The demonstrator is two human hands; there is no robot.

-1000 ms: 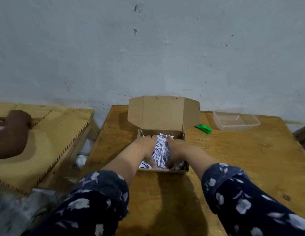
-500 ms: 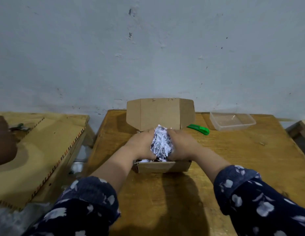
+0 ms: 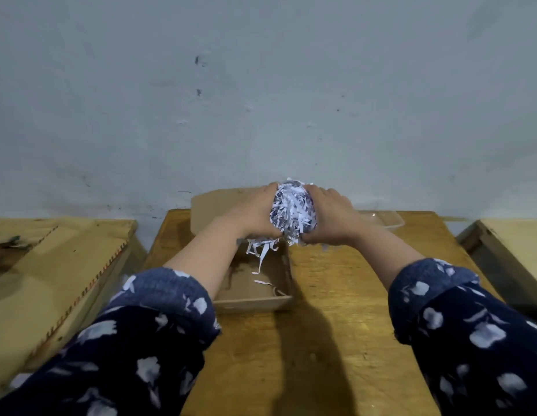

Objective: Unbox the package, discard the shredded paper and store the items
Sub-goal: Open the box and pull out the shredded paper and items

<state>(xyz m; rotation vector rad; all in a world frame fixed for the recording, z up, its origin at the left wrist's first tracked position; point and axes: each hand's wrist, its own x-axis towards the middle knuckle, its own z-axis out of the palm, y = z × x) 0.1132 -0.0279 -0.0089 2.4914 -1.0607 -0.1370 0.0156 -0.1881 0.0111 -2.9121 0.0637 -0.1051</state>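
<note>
Shredded paper between both hands, above box

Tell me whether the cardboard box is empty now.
Nearly empty: the cardboard box shows bare floor with a few loose strips; both hands hold the shredded paper above it.

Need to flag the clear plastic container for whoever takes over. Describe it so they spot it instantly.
On the middle wooden table, look to the far edge by the wall, behind the right hand. The clear plastic container sits there, the only see-through thing; the cardboard box is opaque brown.
</note>
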